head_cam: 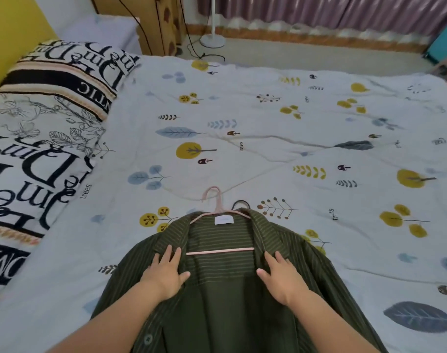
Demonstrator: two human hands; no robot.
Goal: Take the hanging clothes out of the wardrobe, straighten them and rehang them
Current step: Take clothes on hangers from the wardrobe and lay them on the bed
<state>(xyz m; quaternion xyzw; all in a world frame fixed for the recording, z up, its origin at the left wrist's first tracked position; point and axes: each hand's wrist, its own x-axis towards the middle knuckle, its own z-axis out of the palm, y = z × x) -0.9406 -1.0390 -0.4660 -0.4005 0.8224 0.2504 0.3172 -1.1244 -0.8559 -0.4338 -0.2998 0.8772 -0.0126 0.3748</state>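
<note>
A dark green striped shirt (217, 309) lies open on the bed, front up, collar pointing away from me. A pink hanger (218, 200) sits inside it, its hook on the sheet above the collar and its bar across the chest. A dark loop (240, 203) peeks out behind the collar. My left hand (166, 272) rests flat on the left front panel, fingers straight. On the right front panel my right hand (278, 275) lies flat in the same way. The wardrobe is out of view.
The bed's white sheet (268, 138) with leaf and tree prints spreads ahead and to both sides. Lettered pillows (39, 128) lie at the left. Beyond the bed are a white lamp base (212, 40), cables, a wooden cabinet (163, 24) and mauve curtains (319, 14).
</note>
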